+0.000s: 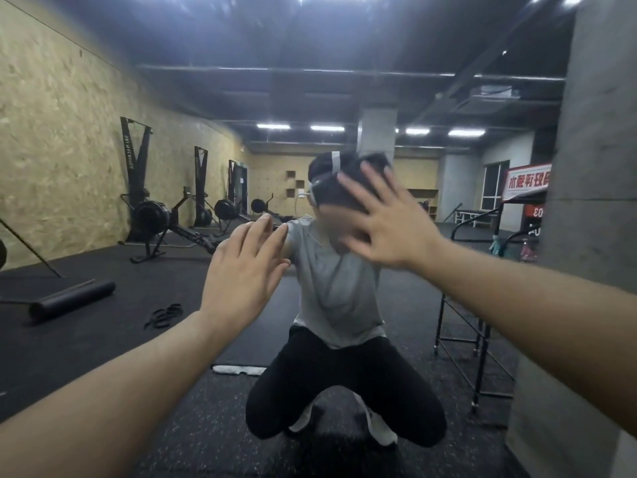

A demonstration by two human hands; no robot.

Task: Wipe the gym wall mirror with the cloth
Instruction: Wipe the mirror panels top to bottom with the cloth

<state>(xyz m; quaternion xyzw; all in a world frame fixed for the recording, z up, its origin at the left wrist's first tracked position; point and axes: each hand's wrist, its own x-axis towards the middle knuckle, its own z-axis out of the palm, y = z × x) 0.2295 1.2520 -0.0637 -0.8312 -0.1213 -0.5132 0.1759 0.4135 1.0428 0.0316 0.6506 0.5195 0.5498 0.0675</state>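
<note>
Presently: left hand and right hand spread flat toward mirror; cloth on floor, well below both.

Mirror smooth, glossy glass; reflected wall rough chipboard; floor matt speckled rubber.

reflected face: blurred, behind right hand | both forearms: cut by frame edges

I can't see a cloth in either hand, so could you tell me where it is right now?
In the head view, a white cloth lies on the floor at the foot of the mirror, lower centre, just left of the crouching reflection's knee.
</note>
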